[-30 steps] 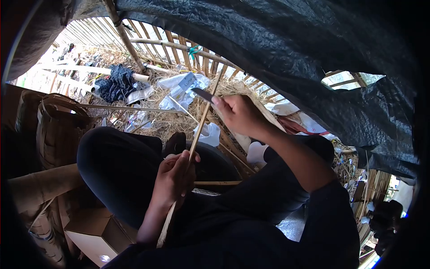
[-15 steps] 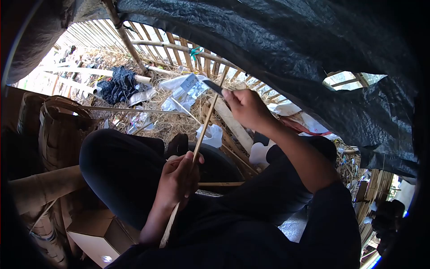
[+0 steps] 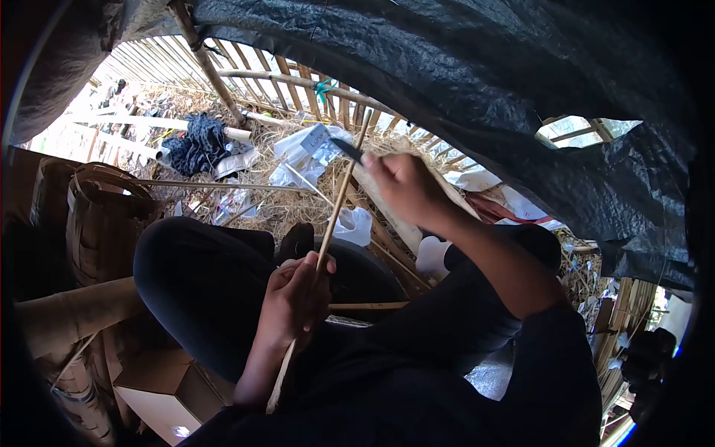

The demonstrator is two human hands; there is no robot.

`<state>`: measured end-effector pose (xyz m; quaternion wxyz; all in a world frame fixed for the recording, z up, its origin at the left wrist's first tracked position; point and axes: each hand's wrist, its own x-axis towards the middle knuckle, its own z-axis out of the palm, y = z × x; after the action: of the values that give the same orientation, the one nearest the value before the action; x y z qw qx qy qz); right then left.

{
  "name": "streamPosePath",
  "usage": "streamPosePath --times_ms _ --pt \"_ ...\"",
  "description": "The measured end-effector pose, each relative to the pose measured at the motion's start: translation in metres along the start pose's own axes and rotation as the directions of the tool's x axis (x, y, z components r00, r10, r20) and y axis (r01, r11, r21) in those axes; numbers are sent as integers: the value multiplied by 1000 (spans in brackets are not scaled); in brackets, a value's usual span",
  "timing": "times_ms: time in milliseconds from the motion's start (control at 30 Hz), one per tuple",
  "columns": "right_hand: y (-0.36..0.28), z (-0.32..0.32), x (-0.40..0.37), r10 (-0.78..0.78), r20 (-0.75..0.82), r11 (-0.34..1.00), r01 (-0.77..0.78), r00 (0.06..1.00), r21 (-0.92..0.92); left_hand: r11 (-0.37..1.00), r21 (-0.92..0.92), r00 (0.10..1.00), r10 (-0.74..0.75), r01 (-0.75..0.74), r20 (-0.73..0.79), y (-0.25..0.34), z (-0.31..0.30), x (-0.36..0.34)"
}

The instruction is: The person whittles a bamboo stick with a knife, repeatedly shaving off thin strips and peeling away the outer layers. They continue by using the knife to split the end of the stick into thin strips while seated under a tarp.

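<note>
Bamboo strip (image 3: 337, 205), long and thin, gripped by closed left hand (image 3: 294, 298), right hand (image 3: 402, 186) fingers clenched round dark knife (image 3: 347, 150) at its upper end

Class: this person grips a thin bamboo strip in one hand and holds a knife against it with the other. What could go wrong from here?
1. The knife could slip down the bamboo strip toward the left hand, which grips it lower down.
2. The strip is long and thin; it might bend or split under the blade, jerking the right hand.
</note>
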<state>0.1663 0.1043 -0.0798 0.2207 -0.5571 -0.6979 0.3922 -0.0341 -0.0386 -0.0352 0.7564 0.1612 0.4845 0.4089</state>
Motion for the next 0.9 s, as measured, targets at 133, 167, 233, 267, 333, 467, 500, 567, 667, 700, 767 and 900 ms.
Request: streamPosePath --times_ms 133,167,233,267,333,467,500,567,667,700,767,900 --pt "-12 -11 -3 10 76 1000 -9 997 -10 998 58 1000 21 -21 0 -1 -4 -3" --pt "-16 -12 -2 41 48 999 -41 998 -10 999 49 1000 16 -16 11 -1 -1 -2" --pt "-15 1 -8 -19 12 1000 19 1000 11 999 38 1000 14 -15 25 0 -2 -2" --pt "-11 14 -15 -114 8 993 114 993 30 999 32 1000 22 -22 20 -2 -5 -3" --pt "-10 -5 -6 14 75 1000 -13 997 -9 999 42 1000 19 -20 18 -2 -7 -4" --pt "-16 17 -20 -97 18 994 96 995 60 1000 11 999 28 -28 14 0 -9 -6" --pt "-7 19 -16 -182 -26 981 183 983 55 1000 3 1000 27 -27 11 1 -10 -8" --pt "-2 -2 -2 22 83 1000 -20 996 -24 1000 24 1000 20 -20 1 -3 -5 -4" --pt "-20 11 -19 -85 30 995 84 996 49 999 27 1000 21 -21 2 -1 -8 -6" --pt "-12 12 -15 -100 45 995 100 994 16 1000 16 1000 24 -24 8 0 -8 -7" --pt "-5 0 -4 -29 50 999 31 998 -28 999 34 1000 11 -11 6 -3 -6 -4" --pt "-14 18 -19 -108 102 994 107 989 20 999 -9 1000 31 -31 -1 -2 -9 -4"
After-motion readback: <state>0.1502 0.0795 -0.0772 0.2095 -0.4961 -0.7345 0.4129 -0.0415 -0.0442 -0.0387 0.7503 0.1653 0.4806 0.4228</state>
